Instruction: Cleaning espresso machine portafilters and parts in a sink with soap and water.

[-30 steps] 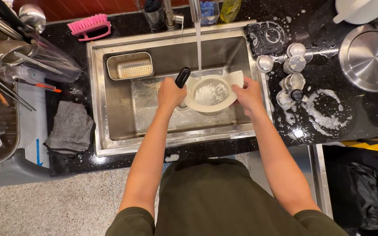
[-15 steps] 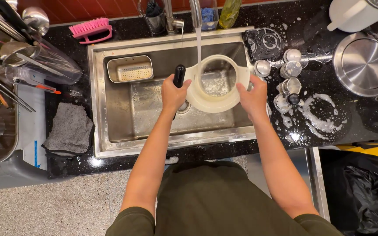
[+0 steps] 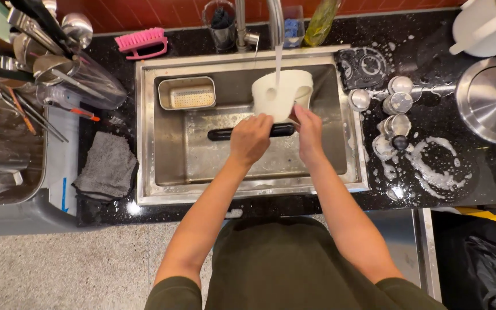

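Rinsing looks well under way but not finished: the cream-coloured round plastic pot with the long black handle (image 3: 281,95) sits tipped on its side over the stainless steel sink (image 3: 144,132), the tap's thin stream of water (image 3: 278,64) striking its outside wall. The left hand (image 3: 251,139) is closed around the handle and the right hand (image 3: 308,127) grips the rim. Suds (image 3: 431,172) remain on the black counter by small metal cups (image 3: 397,103), while the perforated steel basket (image 3: 188,93) appears empty.

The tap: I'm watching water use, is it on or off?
On. A stream of water falls from the tap onto the white container that the left hand and right hand hold over the sink.
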